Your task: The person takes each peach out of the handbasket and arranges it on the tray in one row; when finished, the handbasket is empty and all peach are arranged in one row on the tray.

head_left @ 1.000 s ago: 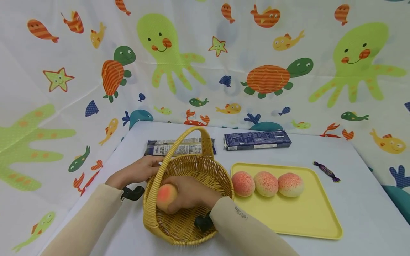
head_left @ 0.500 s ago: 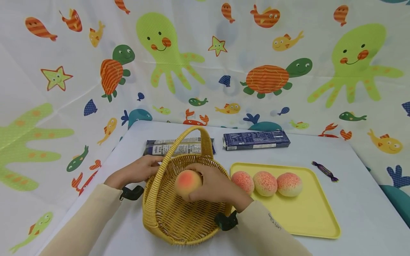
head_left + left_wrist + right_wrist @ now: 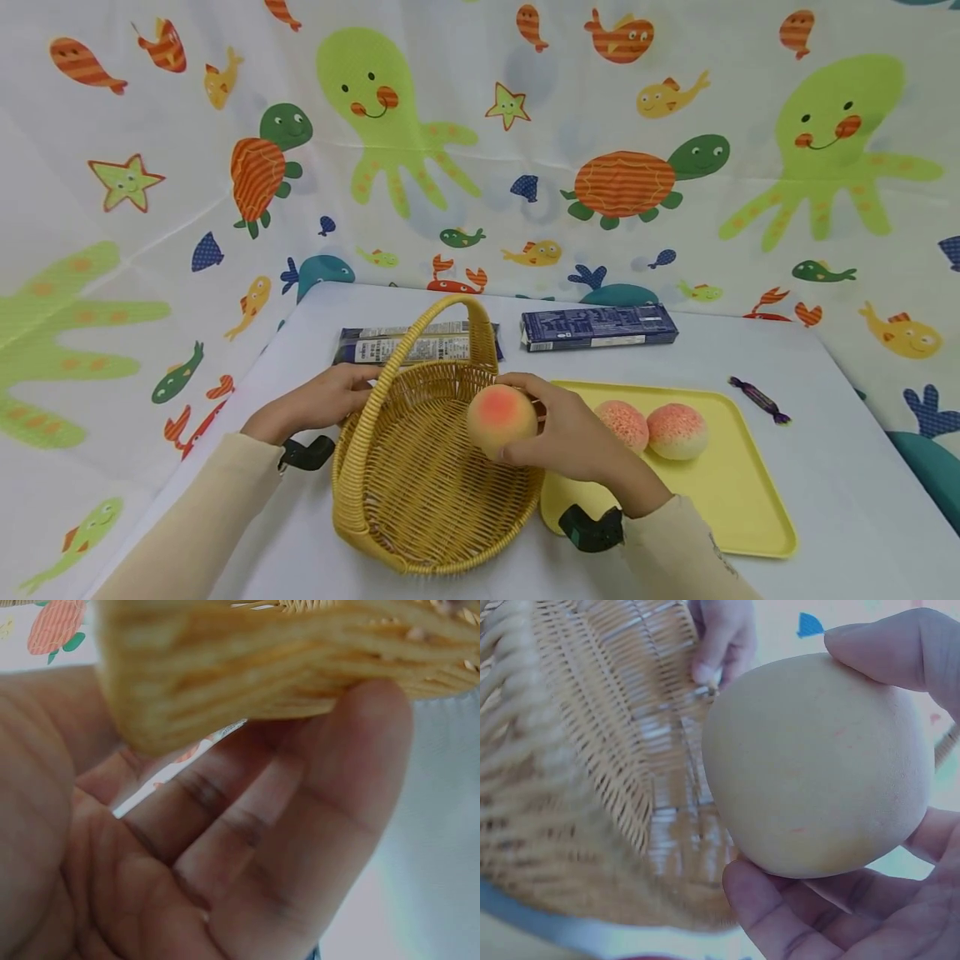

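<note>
My right hand point(image 3: 573, 437) holds a yellow peach point(image 3: 501, 419) with a red-pink blush, above the right side of the wicker basket point(image 3: 427, 492). In the right wrist view, thumb and fingers pinch the peach point(image 3: 817, 765) from opposite sides, and its pale yellow side faces the camera. My left hand point(image 3: 322, 404) grips the basket's left edge by the handle. The left wrist view has its fingers point(image 3: 330, 817) curled against the wicker point(image 3: 225, 667) from below. The basket's visible inside holds nothing.
A yellow tray point(image 3: 720, 508) stands right of the basket with speckled pink peaches point(image 3: 677, 432), partly behind my right hand. A dark wrapped packet point(image 3: 420, 346) and a blue box point(image 3: 598, 327) lie behind. A wrapped candy point(image 3: 760, 400) lies beyond the tray's right corner.
The right hand has lifted the peach from the basket's left inside and carried it right, over the basket's right rim. The left hand has stayed at the basket's left edge.
</note>
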The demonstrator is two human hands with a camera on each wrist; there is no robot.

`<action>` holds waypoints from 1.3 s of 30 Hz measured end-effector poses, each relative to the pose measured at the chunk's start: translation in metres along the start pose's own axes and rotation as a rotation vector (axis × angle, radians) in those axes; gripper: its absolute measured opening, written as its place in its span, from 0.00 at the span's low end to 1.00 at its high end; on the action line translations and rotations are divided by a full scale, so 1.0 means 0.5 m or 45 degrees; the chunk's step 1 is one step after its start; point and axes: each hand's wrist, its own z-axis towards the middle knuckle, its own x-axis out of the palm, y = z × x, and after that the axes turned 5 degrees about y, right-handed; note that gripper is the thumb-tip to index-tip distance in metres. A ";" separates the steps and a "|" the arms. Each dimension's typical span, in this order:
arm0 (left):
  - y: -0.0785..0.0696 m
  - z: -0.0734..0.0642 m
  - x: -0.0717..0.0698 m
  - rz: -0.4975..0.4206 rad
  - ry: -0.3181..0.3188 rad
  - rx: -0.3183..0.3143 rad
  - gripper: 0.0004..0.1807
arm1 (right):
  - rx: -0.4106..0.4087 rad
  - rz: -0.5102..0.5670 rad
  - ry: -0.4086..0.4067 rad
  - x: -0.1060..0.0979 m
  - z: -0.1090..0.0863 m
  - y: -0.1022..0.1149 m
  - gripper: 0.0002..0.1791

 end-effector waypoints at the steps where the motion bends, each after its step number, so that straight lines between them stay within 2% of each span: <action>1: 0.000 0.000 0.000 0.000 -0.003 -0.001 0.23 | 0.005 0.011 -0.009 -0.004 -0.005 -0.003 0.43; 7: 0.001 0.003 0.003 -0.007 -0.001 0.008 0.22 | 0.036 0.037 -0.074 -0.032 -0.043 -0.022 0.44; 15: 0.006 0.002 0.006 -0.016 -0.008 0.007 0.20 | 0.063 0.003 -0.183 -0.082 -0.094 -0.047 0.42; 27: 0.003 0.004 0.006 -0.024 -0.009 -0.001 0.23 | 0.205 -0.087 -0.400 -0.165 -0.183 -0.098 0.42; 39: 0.001 0.002 0.001 0.002 0.006 0.041 0.24 | 0.384 -0.196 -0.525 -0.234 -0.239 -0.156 0.43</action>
